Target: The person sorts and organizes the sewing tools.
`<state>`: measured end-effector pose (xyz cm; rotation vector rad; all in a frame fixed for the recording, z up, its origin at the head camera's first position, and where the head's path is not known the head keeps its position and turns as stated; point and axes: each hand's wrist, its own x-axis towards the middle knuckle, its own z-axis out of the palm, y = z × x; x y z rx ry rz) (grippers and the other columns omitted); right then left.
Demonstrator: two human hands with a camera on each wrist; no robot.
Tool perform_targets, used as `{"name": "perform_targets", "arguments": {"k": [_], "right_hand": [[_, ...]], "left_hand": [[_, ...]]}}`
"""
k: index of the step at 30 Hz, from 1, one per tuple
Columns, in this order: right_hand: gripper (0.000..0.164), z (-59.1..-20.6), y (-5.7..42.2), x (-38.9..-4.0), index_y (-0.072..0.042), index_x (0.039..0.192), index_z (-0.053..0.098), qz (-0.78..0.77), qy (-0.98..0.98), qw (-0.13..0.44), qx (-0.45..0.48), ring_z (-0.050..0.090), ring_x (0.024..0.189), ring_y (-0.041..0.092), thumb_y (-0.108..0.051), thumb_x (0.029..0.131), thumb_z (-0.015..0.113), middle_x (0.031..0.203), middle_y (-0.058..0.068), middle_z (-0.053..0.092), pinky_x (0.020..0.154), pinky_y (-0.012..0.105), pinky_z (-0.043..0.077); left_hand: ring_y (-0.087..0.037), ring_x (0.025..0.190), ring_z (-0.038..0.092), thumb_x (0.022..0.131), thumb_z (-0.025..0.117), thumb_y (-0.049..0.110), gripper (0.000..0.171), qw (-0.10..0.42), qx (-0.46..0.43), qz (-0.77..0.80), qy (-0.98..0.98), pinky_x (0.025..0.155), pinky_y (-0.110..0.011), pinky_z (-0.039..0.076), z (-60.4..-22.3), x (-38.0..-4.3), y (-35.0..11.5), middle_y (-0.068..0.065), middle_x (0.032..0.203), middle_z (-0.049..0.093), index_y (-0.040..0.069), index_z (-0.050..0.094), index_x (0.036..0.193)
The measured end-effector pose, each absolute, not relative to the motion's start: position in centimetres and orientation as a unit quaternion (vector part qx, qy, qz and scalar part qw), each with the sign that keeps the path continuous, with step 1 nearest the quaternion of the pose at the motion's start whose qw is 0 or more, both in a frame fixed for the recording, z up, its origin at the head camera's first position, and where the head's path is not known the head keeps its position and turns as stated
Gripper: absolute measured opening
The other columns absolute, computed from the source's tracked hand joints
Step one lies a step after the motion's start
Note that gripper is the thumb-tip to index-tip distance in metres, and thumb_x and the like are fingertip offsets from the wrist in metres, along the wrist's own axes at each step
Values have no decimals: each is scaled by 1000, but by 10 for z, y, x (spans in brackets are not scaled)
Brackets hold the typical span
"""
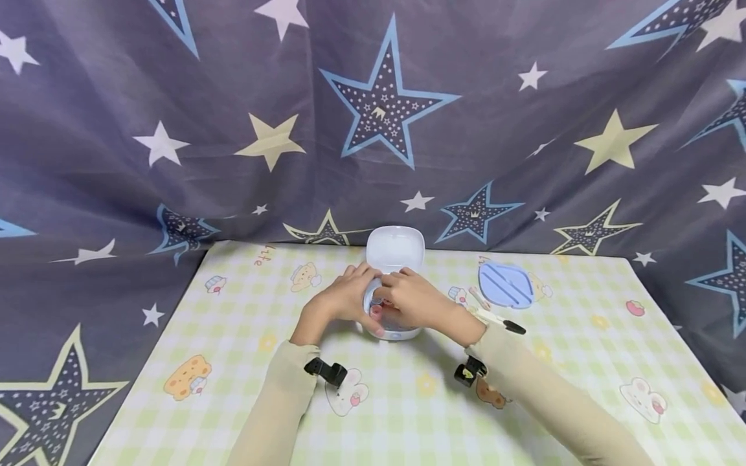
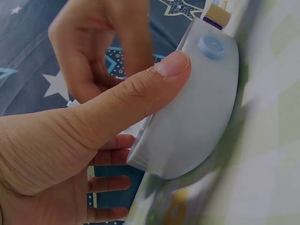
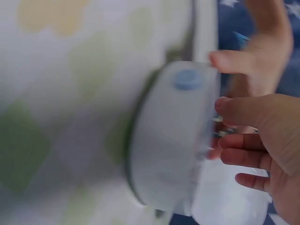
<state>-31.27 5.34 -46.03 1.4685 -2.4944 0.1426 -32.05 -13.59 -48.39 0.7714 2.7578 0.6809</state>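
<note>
A white box (image 1: 396, 336) with a round light-blue button (image 2: 211, 47) on its front stands on the table, its white lid (image 1: 395, 246) raised at the back. My left hand (image 1: 348, 298) holds the box at its left side; in the left wrist view its thumb (image 2: 173, 65) lies against the front wall. My right hand (image 1: 416, 299) reaches over the opening, fingers bent down into it. Whether those fingers pinch anything is hidden. Something small and reddish (image 1: 375, 312) shows inside between the hands. In the right wrist view, the box (image 3: 161, 136) is blurred.
Right of the box lies a flat light-blue piece (image 1: 506, 285) with a diagonal bar. Near it are a thin pinkish stick (image 1: 479, 298) and a white, pen-like thing with a black end (image 1: 514, 327). A star-patterned cloth (image 1: 233, 97) hangs behind the checkered table (image 1: 233, 414).
</note>
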Motion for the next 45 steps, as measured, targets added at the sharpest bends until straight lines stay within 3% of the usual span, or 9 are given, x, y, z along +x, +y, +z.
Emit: {"name": "perform_targets", "arguments": {"k": [6,13,21,26,35,45], "right_hand": [[26,-435,83,-310,-15,100,69,130,-881,132,436,56,81,14,-32,80,72,91,-1,63,82,35,45],[30,-411,130,-301,-14,100,68,212,-895,147,365,59,81,16,-32,76,73,88,-1,64,73,33,45],[42,-414,170,-294,-17,107,66,132,-948,119,264,55,96,24,-37,71,75,98,1,62,88,45,39],[46,-417,180,-294,-18,110,64,91,-961,112,236,48,102,27,-39,69,74,106,4,60,87,49,36],[56,-424,188,-299,-19,115,58,86,-973,27,213,41,105,27,-34,65,78,107,3,55,91,49,29],[48,-439,189,-305,-21,104,57,70,-980,-47,182,37,96,24,-31,64,81,98,2,49,86,45,27]], "left_hand": [[-21,111,36,44,87,58,114,93,263,236,931,96,-40,38,-484,-321,-133,-2,132,41,12,40,136],[-23,113,36,43,88,56,114,92,263,249,927,99,-43,37,-484,-322,-133,-5,132,42,11,41,136],[-23,112,37,42,88,56,114,91,262,249,928,97,-43,37,-487,-324,-133,-6,131,43,12,40,135],[-23,112,37,41,89,55,116,90,261,251,928,96,-44,38,-486,-323,-133,-6,132,43,11,40,136],[-24,111,37,41,90,52,114,82,266,259,925,98,-44,37,-487,-324,-131,-7,130,44,10,41,135],[-25,112,37,44,90,50,111,86,267,259,924,99,-45,36,-486,-324,-130,-7,129,44,10,41,135]]}}
